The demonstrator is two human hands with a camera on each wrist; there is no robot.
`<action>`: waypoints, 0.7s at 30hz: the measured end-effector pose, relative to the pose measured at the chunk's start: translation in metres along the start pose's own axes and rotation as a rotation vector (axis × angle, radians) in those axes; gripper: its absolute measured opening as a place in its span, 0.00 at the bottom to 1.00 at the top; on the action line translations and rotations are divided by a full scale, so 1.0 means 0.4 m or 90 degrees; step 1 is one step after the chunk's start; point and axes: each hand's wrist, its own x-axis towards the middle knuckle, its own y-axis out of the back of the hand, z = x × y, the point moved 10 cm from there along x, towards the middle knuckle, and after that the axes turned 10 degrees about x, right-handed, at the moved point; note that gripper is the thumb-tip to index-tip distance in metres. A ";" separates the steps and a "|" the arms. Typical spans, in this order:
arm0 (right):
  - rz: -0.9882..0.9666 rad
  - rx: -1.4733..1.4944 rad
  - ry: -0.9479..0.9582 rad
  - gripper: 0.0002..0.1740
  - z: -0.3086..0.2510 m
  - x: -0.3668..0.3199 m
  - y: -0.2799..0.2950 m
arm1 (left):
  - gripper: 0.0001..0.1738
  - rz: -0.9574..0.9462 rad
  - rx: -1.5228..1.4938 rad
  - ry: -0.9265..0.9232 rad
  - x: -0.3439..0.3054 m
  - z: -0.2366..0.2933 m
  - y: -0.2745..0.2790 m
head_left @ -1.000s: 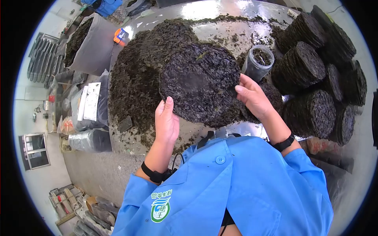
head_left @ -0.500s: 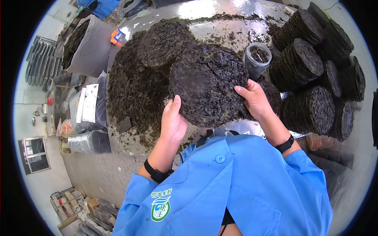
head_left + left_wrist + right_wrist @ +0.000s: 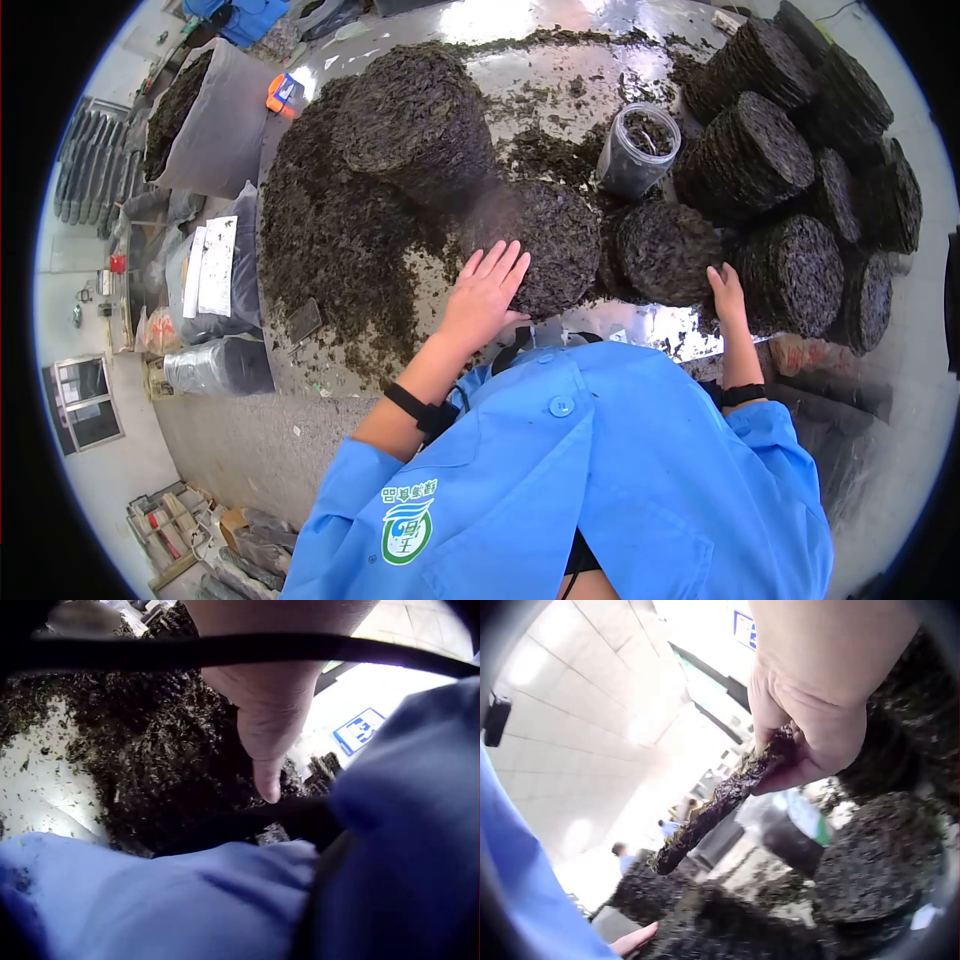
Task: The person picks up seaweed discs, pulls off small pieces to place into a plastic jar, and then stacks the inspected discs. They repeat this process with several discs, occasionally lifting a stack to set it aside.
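My left hand (image 3: 485, 297) lies with fingers spread on the near edge of a dark round seaweed cake (image 3: 550, 245); in the left wrist view the thumb of this hand (image 3: 274, 720) points down near dark flakes. At the right, my right hand (image 3: 730, 297) pinches the edge of a smaller-looking round cake (image 3: 668, 252). The right wrist view shows the hand (image 3: 814, 731) gripping a thin cake (image 3: 705, 817) edge-on between thumb and fingers. A tall stack of cakes (image 3: 415, 120) stands beyond my left hand.
Several cake stacks (image 3: 750, 160) crowd the right side. An open clear jar (image 3: 640, 150) stands between them and the middle. Loose seaweed (image 3: 320, 220) covers the table's left part, with an orange-and-blue object (image 3: 286, 94) and a full sack (image 3: 215, 125) beyond it.
The large cake is no longer raised between both hands. My left hand has let go and turned palm down, moving right; my right hand has moved right and nearer my body, holding a cake edge.
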 end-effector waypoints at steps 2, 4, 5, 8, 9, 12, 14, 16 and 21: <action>-0.046 0.076 0.009 0.32 -0.020 -0.018 -0.035 | 0.51 -0.010 0.013 -0.006 0.006 -0.012 0.006; -0.137 0.125 0.062 0.28 -0.096 -0.038 -0.121 | 0.50 -0.003 -0.014 -0.028 0.004 -0.014 0.009; -0.182 0.141 0.088 0.26 -0.142 -0.049 -0.166 | 0.50 -0.004 -0.014 -0.029 0.006 -0.019 0.009; -0.324 0.170 0.131 0.22 -0.273 -0.090 -0.303 | 0.48 -0.019 -0.041 -0.043 0.007 -0.023 0.010; -0.351 0.191 0.131 0.21 -0.302 -0.100 -0.339 | 0.45 -0.024 -0.021 -0.051 0.007 -0.020 0.013; -0.399 0.237 0.134 0.21 -0.384 -0.127 -0.407 | 0.37 0.028 0.011 -0.039 0.005 -0.027 0.059; -0.375 0.301 0.160 0.23 -0.436 -0.131 -0.413 | 0.34 0.085 0.024 -0.019 0.000 -0.031 0.117; -0.387 0.326 0.174 0.26 -0.496 -0.152 -0.417 | 0.25 0.241 -0.520 0.324 -0.052 -0.165 0.172; -0.545 0.570 -0.004 0.23 -0.571 -0.232 -0.491 | 0.19 0.411 -1.168 0.374 -0.082 -0.199 0.136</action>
